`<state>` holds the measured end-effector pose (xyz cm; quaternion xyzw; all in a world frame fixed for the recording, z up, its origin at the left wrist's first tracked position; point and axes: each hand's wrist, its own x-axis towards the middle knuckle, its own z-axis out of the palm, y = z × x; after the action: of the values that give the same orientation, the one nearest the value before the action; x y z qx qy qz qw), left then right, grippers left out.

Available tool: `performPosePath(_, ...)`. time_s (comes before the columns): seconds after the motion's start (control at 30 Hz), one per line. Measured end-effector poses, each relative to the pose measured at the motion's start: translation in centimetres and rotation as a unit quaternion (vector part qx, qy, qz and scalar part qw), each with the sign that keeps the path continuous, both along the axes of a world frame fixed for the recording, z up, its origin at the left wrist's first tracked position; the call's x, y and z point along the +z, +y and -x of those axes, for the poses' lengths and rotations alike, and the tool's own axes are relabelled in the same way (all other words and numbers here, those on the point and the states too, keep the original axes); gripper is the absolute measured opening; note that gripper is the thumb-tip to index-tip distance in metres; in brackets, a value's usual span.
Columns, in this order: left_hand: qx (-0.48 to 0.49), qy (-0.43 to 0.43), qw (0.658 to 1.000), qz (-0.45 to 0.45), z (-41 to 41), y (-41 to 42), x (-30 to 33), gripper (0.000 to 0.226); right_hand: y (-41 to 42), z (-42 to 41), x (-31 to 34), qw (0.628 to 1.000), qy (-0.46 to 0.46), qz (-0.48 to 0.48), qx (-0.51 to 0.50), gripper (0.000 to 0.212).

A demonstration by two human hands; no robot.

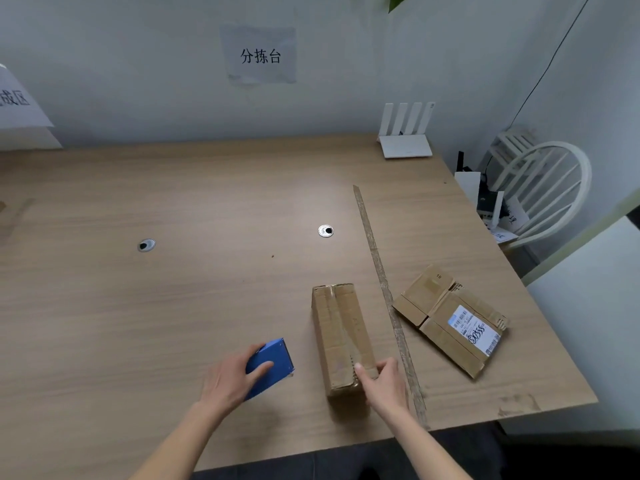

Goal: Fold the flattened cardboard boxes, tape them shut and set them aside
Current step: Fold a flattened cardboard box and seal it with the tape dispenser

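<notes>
Two hands work near the table's (pixel 173 202) front edge: the left hand (pixel 232 377) grips a blue tape dispenser (pixel 272 363), the right hand (pixel 382 382) pinches the folded box's (pixel 341 336) near end. Light, stiff cardboard; best held by its sides. One flattened box (pixel 450 318) lies right, beyond a tape strip (pixel 377 268).

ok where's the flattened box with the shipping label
In the head view, the flattened box lies on the table's right side, just right of the tape strip, beyond the right hand.
</notes>
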<state>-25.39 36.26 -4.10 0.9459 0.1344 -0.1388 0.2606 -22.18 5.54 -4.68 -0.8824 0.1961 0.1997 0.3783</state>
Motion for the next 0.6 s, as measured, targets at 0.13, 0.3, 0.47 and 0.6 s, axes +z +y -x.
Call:
performPosePath(0.13,0.009,-0.031,0.999,0.030,-0.4,-0.2,2.4,0.041,-0.1,0.0,1.6,0.984,-0.134,0.113,0.037,0.057)
performPosePath(0.3,-0.046,-0.081,0.988,0.126,-1.4,-2.1,5.4,0.041,4.2,-1.8,6.0,0.975,-0.068,-0.167,0.131,0.041)
performPosePath(0.47,-0.092,-0.093,0.975,0.180,-2.0,-3.5,7.5,0.050,5.6,-2.9,8.4,0.942,-0.004,-0.298,0.153,0.031)
performPosePath(0.6,-0.107,-0.099,0.974,0.175,-2.0,-3.6,8.8,0.054,4.7,-3.0,8.9,0.947,-0.028,-0.300,0.114,0.035)
